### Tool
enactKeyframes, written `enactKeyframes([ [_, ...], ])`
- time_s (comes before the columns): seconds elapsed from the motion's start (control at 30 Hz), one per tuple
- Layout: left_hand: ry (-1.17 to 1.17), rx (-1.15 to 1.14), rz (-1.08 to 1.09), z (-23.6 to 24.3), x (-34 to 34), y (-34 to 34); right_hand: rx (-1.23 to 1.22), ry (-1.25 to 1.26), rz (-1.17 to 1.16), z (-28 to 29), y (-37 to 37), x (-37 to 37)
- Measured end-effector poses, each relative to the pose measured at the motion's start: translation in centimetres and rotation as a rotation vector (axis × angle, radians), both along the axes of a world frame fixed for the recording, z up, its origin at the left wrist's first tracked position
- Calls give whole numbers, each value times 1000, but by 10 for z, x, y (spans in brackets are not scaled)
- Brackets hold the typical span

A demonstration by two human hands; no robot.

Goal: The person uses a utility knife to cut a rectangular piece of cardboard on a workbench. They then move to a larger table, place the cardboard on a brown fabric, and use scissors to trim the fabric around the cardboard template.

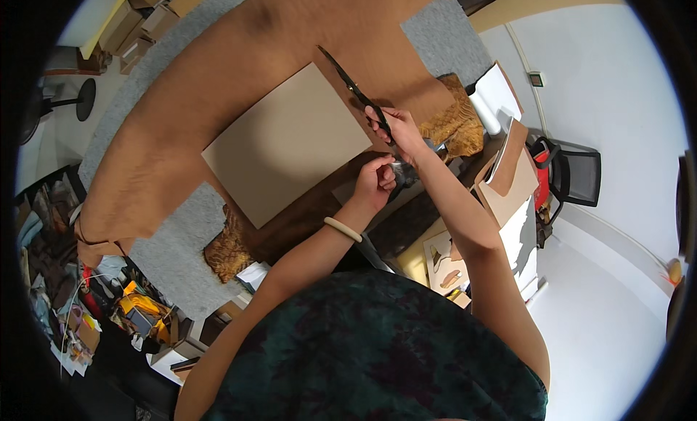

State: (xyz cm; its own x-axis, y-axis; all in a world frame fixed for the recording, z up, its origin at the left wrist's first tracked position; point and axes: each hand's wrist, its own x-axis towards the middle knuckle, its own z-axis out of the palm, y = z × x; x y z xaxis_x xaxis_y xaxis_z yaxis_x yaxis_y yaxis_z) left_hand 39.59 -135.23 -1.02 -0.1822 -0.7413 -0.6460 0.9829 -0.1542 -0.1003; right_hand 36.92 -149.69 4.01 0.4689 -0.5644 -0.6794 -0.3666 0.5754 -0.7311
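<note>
My right hand (397,132) is closed round the handles of long dark scissors (353,88). Their blades point up and to the left, past the right corner of a flat grey-beige board (287,145). That board lies on a large brown leather hide (174,101). Just below the right hand is my left hand (376,183), its fingers curled in and thumb bent over. Whatever those fingers may hold is hidden. A shiny clear or metallic thing (404,175) lies beside the left hand, too indistinct to name.
Grey felt (178,243) covers the table under the hide. Patterned golden-brown leather pieces (457,119) lie at the right, near a white roll (485,112). Boards and card pieces (508,170) stand by my right arm. A black chair (577,174) is farther right; clutter (141,312) fills the lower left.
</note>
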Motion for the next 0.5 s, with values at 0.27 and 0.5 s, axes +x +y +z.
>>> enactKeyframes([
  [0.27,-6,12,-9,1,1,0,-16,-23,-11,-10,4,1],
  [0.5,-25,30,-16,-1,-1,0,45,-78,-12,-8,-9,15],
])
